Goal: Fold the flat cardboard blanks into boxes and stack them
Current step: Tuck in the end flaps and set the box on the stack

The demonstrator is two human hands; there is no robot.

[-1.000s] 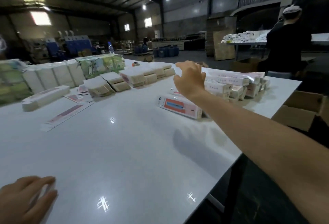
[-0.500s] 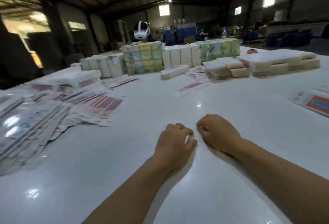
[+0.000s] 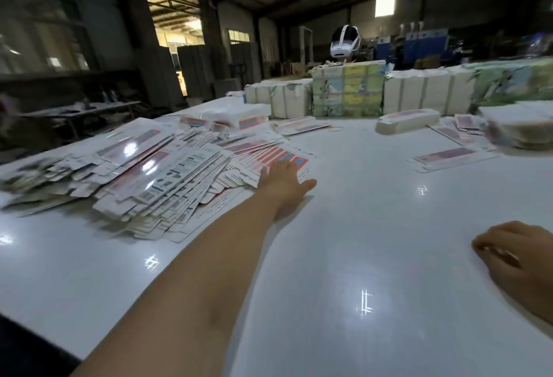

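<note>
A wide heap of flat cardboard blanks [image 3: 155, 176], white with red and blue print, covers the left side of the white table [image 3: 344, 257]. My left hand [image 3: 282, 180] stretches out with straight fingers and lies on the right edge of that heap. My right hand [image 3: 514, 254] rests on the table at the right with its fingers loosely curled and nothing in it. One folded long box [image 3: 407, 120] lies further back. A single flat blank [image 3: 449, 156] lies to the right of centre.
Along the far edge stand wrapped white bundles [image 3: 425, 93] and green-yellow printed packs [image 3: 347, 90]. More loose blanks and a stack [image 3: 520, 128] sit at the far right. A white headset-like device [image 3: 344, 42] shows behind the packs. The table's near edge runs across the lower left.
My left hand has gone from beside the right hand, fingers curled, out to the heap of blanks. The view has turned left; my right hand now sits at the right edge.
</note>
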